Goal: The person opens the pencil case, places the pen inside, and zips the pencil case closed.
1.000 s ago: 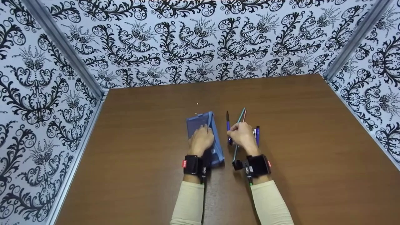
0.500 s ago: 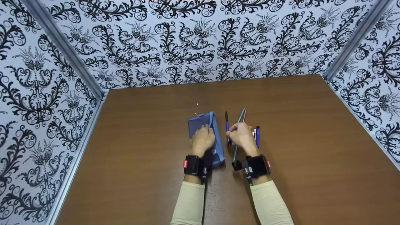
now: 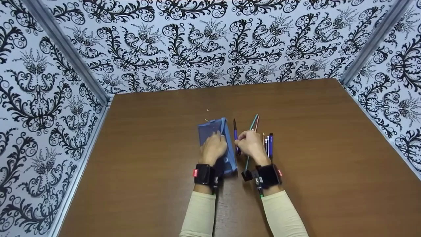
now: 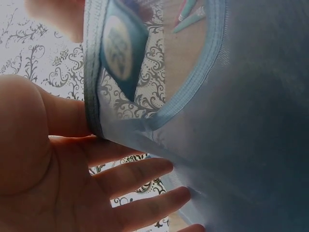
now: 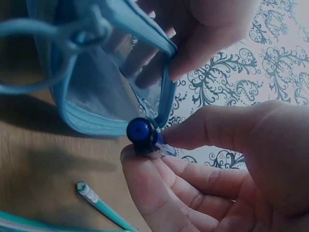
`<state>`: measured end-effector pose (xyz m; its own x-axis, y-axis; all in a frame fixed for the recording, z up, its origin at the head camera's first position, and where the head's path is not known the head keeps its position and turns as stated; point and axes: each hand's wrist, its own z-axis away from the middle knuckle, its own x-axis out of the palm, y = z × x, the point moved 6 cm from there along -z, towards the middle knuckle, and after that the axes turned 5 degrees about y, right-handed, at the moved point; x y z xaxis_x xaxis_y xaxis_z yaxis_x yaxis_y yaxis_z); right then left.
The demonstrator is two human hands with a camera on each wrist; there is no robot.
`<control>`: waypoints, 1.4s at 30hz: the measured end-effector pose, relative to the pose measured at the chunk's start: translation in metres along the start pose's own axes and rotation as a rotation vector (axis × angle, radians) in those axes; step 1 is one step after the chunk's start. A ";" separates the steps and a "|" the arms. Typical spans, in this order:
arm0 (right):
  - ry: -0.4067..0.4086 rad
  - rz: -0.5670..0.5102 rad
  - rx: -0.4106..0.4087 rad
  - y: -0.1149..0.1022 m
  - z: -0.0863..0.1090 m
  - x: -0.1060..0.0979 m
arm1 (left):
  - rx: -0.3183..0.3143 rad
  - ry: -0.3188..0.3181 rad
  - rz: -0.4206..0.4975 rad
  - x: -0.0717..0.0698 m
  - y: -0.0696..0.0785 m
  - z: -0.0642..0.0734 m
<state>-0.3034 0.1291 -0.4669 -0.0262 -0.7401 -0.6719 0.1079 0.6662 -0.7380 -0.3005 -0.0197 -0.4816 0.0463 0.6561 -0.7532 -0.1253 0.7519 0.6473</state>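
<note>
The blue mesh zip pouch point(image 3: 231, 161) stands with its zipped mouth spread apart. My left hand point(image 3: 213, 147) holds it by the rim; in the left wrist view the thumb lies over the zipper edge point(image 4: 92, 72) and the other fingers spread along the mesh. Between thumb and forefinger my right hand point(image 3: 251, 144) pinches a blue pen point(image 3: 235, 128), just right of the pouch. Seen from the right wrist, the pen's round blue end point(image 5: 140, 130) points at the camera, close to the pouch's open mouth point(image 5: 91, 123).
Right of my right hand lie several pens and pencils, among them a blue pen point(image 3: 270, 144). A teal pencil point(image 3: 253, 121) and a reddish pencil point(image 3: 257, 122) lie partly under that hand. Patterned walls point(image 3: 210, 42) bound the brown table point(image 3: 148, 148) at the back and sides.
My right hand has shifted left with the pinched pen, closer to the pouch, uncovering more of the pens to its right. The left hand and pouch have barely moved.
</note>
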 end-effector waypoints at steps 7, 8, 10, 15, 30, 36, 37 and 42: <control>-0.007 0.022 -0.003 -0.002 0.000 0.005 | -0.014 0.000 0.001 0.001 0.001 0.001; -0.013 0.020 -0.001 -0.002 0.000 0.006 | -0.014 0.000 0.000 0.001 0.001 0.001; -0.024 0.013 0.001 -0.002 0.000 0.008 | -0.004 0.004 -0.006 0.001 0.002 0.001; -0.023 0.034 -0.037 -0.003 -0.001 0.009 | 0.026 0.013 -0.018 0.000 0.004 0.000; -0.019 0.105 -0.096 -0.006 -0.002 0.012 | 0.030 0.020 -0.006 0.000 0.005 0.000; -0.027 0.098 -0.091 -0.005 -0.001 0.013 | 0.038 0.015 -0.002 0.001 0.006 0.001; -0.029 0.095 -0.088 -0.005 -0.001 0.013 | 0.042 0.017 -0.004 0.001 0.006 0.001; -0.022 0.083 -0.092 -0.005 -0.001 0.014 | 0.046 0.019 -0.001 0.000 0.007 0.001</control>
<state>-0.3050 0.1156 -0.4727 0.0007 -0.6830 -0.7305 0.0171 0.7304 -0.6828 -0.3002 -0.0144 -0.4769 0.0280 0.6540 -0.7560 -0.0795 0.7553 0.6505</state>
